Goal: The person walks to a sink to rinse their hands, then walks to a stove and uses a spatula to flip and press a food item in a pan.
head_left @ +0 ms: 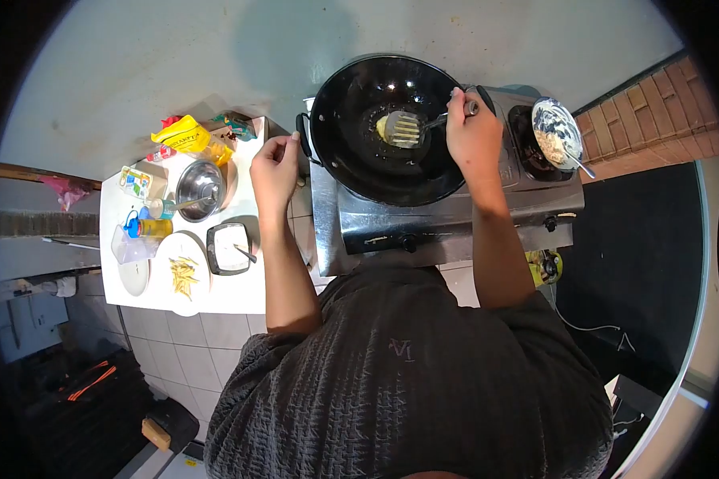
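A black wok (343,160) sits on the stove, its loop handle (303,136) pointing left. My left hand (274,169) is closed at that handle, thumb and fingertips pinched against it. In my right hand (475,142) is the handle of a slotted spatula (405,130), held over the wok from the right. The spatula's slotted head lies low in the pan, partly over a small yellowish piece of food (382,128). Oily shine and small dark specks show on the wok's bottom.
The steel stove (455,227) has a second burner at right, bearing a bowl (553,120) of pale batter with a spoon. A white table (248,299) at left carries a plate (203,247) of cut strips, a metal bowl (196,172), a dish of white powder (230,243) and several packages.
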Available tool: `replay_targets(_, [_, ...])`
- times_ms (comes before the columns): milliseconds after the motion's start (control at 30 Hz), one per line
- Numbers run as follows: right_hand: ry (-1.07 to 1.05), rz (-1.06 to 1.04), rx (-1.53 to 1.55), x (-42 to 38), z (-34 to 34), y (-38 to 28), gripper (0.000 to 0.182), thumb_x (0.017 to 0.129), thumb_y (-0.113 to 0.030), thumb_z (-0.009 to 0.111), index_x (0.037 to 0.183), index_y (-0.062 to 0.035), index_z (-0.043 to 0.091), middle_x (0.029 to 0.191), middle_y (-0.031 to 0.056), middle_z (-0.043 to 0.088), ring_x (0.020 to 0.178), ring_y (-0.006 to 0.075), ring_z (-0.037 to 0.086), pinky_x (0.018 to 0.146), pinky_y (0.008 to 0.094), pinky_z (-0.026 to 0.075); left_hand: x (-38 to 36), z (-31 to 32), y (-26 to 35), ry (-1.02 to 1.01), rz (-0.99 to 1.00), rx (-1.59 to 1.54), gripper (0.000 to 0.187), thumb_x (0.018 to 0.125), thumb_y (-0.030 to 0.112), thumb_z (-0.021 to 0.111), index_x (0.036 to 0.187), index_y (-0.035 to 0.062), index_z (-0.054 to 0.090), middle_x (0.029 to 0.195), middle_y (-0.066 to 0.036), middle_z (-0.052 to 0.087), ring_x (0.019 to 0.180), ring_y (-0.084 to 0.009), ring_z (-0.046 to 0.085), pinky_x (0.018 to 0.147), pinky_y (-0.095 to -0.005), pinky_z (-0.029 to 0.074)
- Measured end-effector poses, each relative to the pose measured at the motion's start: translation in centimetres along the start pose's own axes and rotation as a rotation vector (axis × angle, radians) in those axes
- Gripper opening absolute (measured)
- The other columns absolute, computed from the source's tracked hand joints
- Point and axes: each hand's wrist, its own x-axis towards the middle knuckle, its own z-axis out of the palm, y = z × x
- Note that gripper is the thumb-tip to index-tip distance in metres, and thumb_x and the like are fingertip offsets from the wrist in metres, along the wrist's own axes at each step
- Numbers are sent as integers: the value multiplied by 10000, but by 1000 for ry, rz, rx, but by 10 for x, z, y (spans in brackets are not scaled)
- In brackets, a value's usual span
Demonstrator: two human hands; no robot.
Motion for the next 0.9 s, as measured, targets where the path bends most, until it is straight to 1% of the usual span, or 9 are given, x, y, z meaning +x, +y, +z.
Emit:
replay_targets(133, [-24,31,11,2,-6,-8,322,906,-281,534,693,-43,566,602,166,579,580,390,581,534,437,453,-1,-2,0,-4,-25,4,262,869,216,650,842,-45,654,617,-11,573,574,-49,454,539,-205,376])
replay_targets(200, [-14,36,87,0,-6,-12,316,905,-280,538,697,-44,567,599,168,575,582,393,578,532,437,452,-1,-2,-1,0,-29,19,261,868,215,650,836,-44,655,605,-6,560,567,-49,448,531,-209,370])
replay_targets(333, [-44,10,29,-4,0,-8,321,904,-278,543,687,-42,560,589,167,567,586,396,576,529,432,450,-1,0,-3,-7,-27,-6,257,870,212,648,832,-43,654,594,1,544,560,-48,436,523,-211,362])
replay_targets(400, [-20,36,37,-5,-4,-11,331,907,-276,544,678,-36,547,578,166,557,579,399,568,517,429,441,-2,0,-1,-21,-44,-60,260,870,213,650,828,-43,652,586,8,530,554,-47,423,517,-210,351])
replay_targets(500, [36,9,65,0,-16,-10,343,908,-277,544,673,-29,530,571,164,551,580,400,565,511,426,434,-1,-1,-5,-10,-38,-27,261,870,215,652,826,-43,651,585,12,528,552,-46,418,515,-207,347])
replay_targets(633, [-8,60,8,0,-21,-1,334,908,-285,544,696,-27,550,588,171,561,595,409,568,519,436,438,-1,1,-5,-7,-25,-15,264,869,218,654,823,-42,651,583,15,524,551,-46,414,514,-207,345])
replay_targets(733, [32,61,-24,-4,-16,4,326,911,-283,539,708,-29,561,595,174,568,595,407,572,519,438,440,-1,4,-10,-4,-16,-58,267,868,223,656,819,-40,650,582,19,517,551,-45,408,511,-208,342])
replay_targets(833, [27,33,12,-4,-16,7,326,915,-287,532,711,-33,564,601,176,573,599,405,578,529,438,447,-2,3,-4,-18,-36,-48,274,866,233,659,816,-36,650,579,22,510,550,-46,405,508,-210,339])
replay_targets(900, [24,58,6,-1,-24,-1,327,916,-290,529,712,-37,566,601,178,573,600,406,578,531,439,449,-2,3,-3,-18,-41,-50,275,865,238,660,815,-33,650,579,25,506,549,-45,403,505,-212,336])
